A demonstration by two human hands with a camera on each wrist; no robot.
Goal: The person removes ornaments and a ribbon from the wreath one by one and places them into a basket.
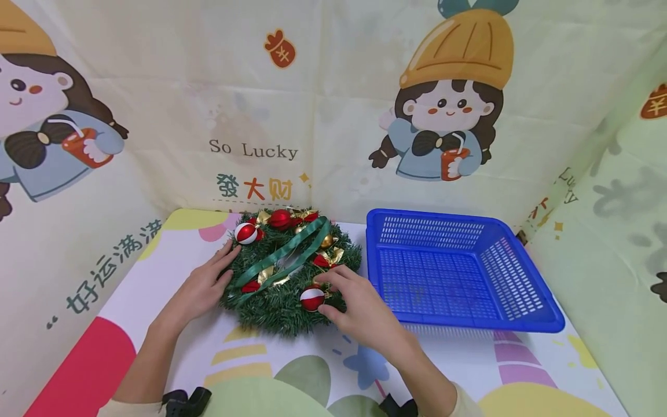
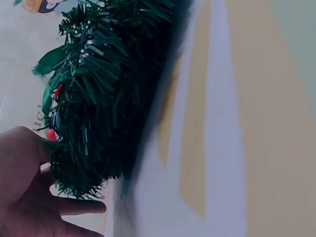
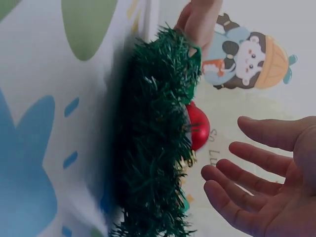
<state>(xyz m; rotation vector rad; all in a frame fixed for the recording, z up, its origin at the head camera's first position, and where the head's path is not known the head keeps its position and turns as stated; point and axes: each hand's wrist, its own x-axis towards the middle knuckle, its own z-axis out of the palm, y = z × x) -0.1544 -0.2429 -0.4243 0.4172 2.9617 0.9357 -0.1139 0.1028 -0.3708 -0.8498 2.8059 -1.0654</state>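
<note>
Wreath: a green wreath [image 1: 281,313] lies flat on the printed table [image 1: 448,362], left of the basket and between the two hands.
Left hand: the left hand [image 1: 208,284] touches the wreath's left edge; fingers are extended and not curled round anything.
Right hand: the right hand [image 1: 365,307] is held over the wreath's lower right side; in its wrist view the fingers are spread and relaxed, apart from the greenery, gripping nothing.
Lower ball: a red-and-white ball [image 1: 312,299] sits on the wreath, just beside the right thumb and fingers.
Upper ball: a second striped ball [image 1: 245,233] sits at the wreath's upper left, near the left fingertips.
Far-side trim: a plain red ball [image 1: 280,219] is mounted at the far side; a gold ball [image 1: 327,241] is at the upper right.
Bow: a red-and-gold bow [image 1: 324,262] is fixed on the right side.
Ribbon: a green ribbon [image 1: 278,253] lies diagonally across the central opening.
Basket: a blue plastic basket [image 1: 479,324] stands upright on the table.
Backdrop: a cloth [image 1: 344,116] with cartoon figures and lettering hangs behind.
</note>
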